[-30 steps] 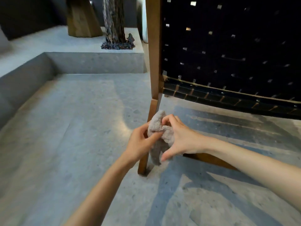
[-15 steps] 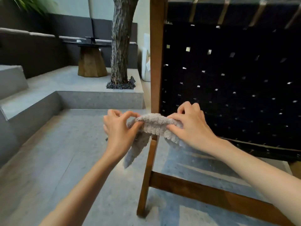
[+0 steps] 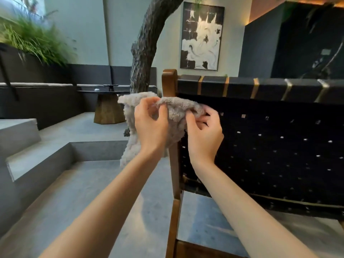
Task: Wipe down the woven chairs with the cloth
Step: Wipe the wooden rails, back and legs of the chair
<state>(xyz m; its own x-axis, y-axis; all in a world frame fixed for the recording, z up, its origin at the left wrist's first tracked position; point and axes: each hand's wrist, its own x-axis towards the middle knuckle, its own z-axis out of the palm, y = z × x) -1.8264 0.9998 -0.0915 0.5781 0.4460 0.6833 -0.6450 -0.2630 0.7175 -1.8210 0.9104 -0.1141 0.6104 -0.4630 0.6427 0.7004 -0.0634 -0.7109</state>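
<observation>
1. Head view: a grey fuzzy cloth (image 3: 176, 111) is held up in front of the wooden post (image 3: 168, 81), at the top left corner of the woven chair (image 3: 279, 146).
2. Left hand (image 3: 150, 127): fingers curled, cloth pinched between thumb and fingers; a loose end hangs below.
3. Right hand (image 3: 204, 135): fingers curled, the cloth's other edge is gripped before the black webbing (image 3: 270, 164).

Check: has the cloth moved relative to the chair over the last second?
Yes. The cloth rose against the chair, from low by its leg to near the top of its post, gripped by the left hand and right hand.
</observation>
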